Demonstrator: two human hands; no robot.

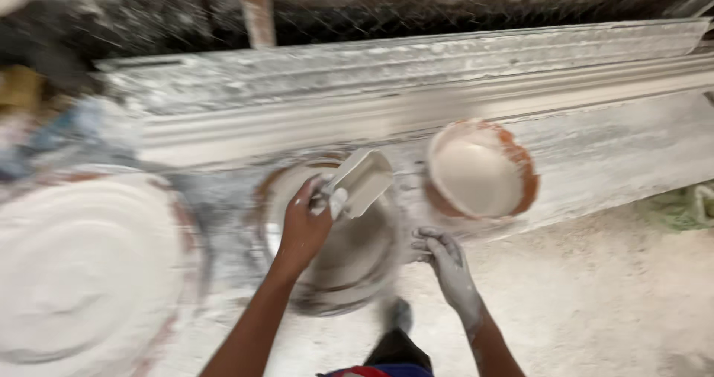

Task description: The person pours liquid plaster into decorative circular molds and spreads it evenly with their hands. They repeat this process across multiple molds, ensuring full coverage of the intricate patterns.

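My left hand [306,224] grips the handle of a white scoop [360,181], held tilted over a plaster-smeared round bowl [368,276] on the ground. My right hand [445,260], coated in grey-white plaster, rests with curled fingers on that bowl's right rim. An orange bowl [520,170] filled with smooth white plaster sits just beyond, to the upper right. The frame is motion-blurred.
A large round white plaster casting [82,269] lies at the left. Long moulded plaster cornice strips [416,87] run across the back, under a wire mesh fence [446,9]. The dusty floor [595,295] stretches right, with a green cloth [680,207] at the edge.
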